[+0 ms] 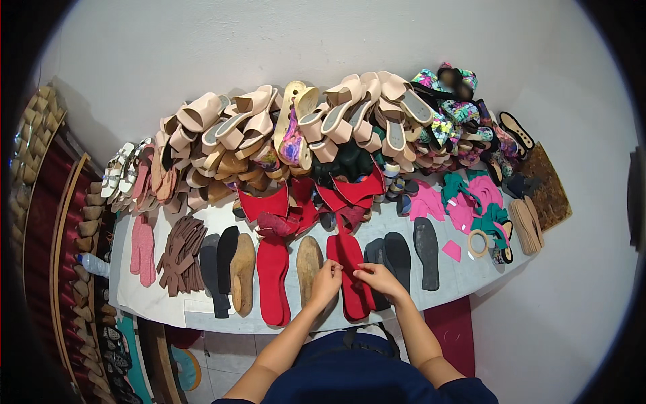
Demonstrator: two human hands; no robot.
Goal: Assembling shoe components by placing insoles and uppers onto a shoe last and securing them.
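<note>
Both hands at work over the red soles (354, 296), which lie lengthwise on the worktop (464, 286) straight in front of me, near ends close to its front edge. My left hand (326, 283) is at their left side, fingers curled and thumb and fingertips nearly together, pinching the edge; my right hand (380, 279) mirrors it at the right, also pinching, palm not closed round anything. How firm either grip is, I cannot tell. Material reads as light and thin, probably soft enough to flex yet stiff enough to keep its outline; the matt, cloth-like face should not slip much, and nothing about it looks fragile. Best hold, I judge: thumb and finger on opposite long edges near the narrower middle, keeping off the broad face so it stays unmarked. To the left, just past a tan foot form (309, 261), lies another red pair (273, 283); black soles (398, 259) sit just beside my right hand. Red upper pieces (264, 203) lie beyond, with beige heeled sandals (342, 118) heaped behind. Writing: none I can make out on the red soles; any marks inside the beige sandals are too small to read.
</note>
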